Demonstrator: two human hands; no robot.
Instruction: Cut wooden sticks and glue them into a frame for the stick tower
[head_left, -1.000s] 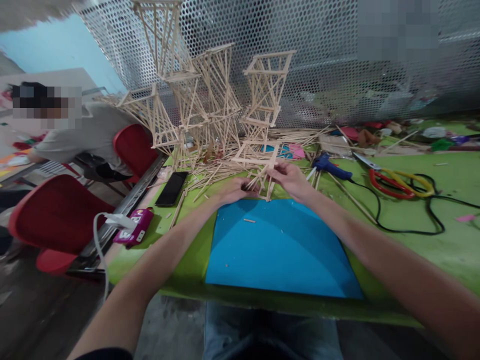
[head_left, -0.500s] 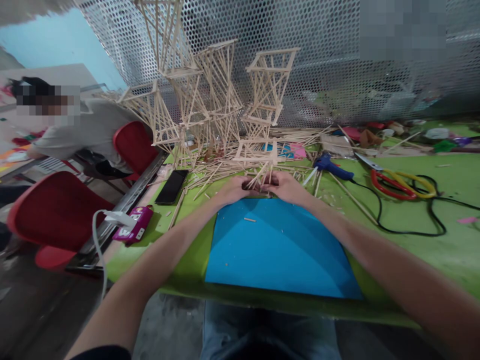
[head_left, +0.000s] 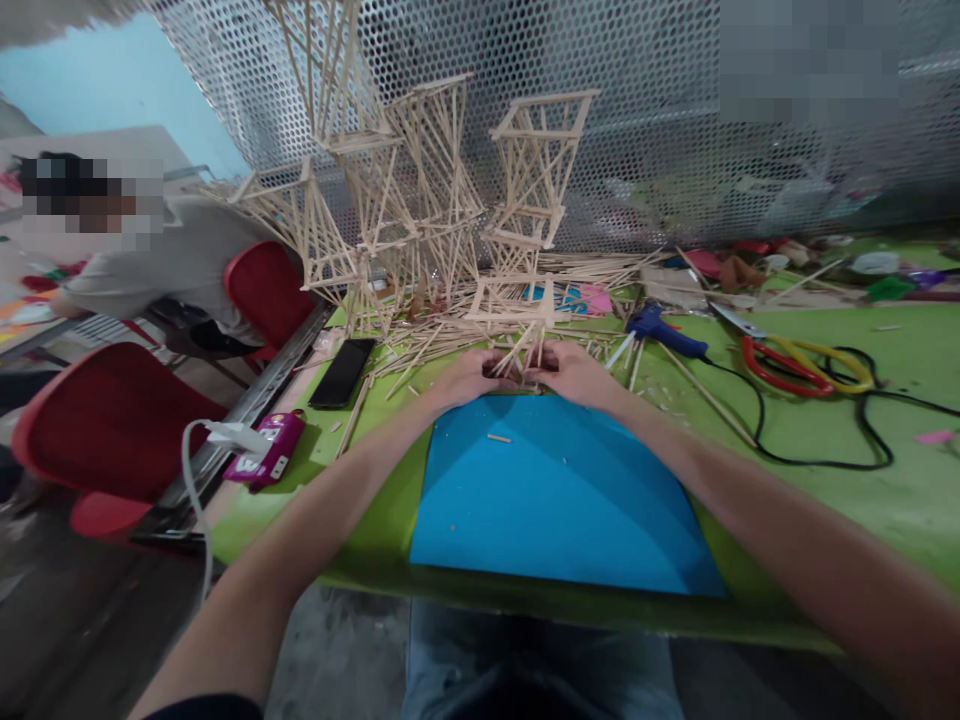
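Stick bundle [head_left: 525,352]: short wooden sticks fanning upward, gripped at their lower ends, right at the far edge of the blue sheet [head_left: 555,500]. Head view, the only one we have.
Left hand [head_left: 469,380]: fingers curled closed on the bundle's left side, knuckles over the sheet's far edge.
Right hand [head_left: 577,372]: curled closed on the bundle's right side, fingertips meeting the left hand's. We can't see the exact pinch, knuckles hide it.
Blue sheet: flat on the green table [head_left: 825,500], straight ahead of us. One stick stub [head_left: 499,438] lies on its far left part.
Loose sticks [head_left: 450,335]: heap just beyond the sheet, behind our hands.
Stick towers [head_left: 420,190]: several lattice frames standing beyond the heap, against the perforated metal wall [head_left: 675,120].
Glue gun [head_left: 664,335]: blue, just beyond the sheet's far right corner.
Black cable [head_left: 810,462]: loops across the table right of the sheet.
Scissors [head_left: 806,372]: red and yellow handles, well right of the sheet.
Phone [head_left: 342,373]: dark, lying flat, beyond the sheet's far left corner.
Power strip [head_left: 266,452]: magenta, left of the sheet at the table edge, white plug in it.
Other person [head_left: 172,270]: seated well left of the sheet, past the red chairs [head_left: 112,420].
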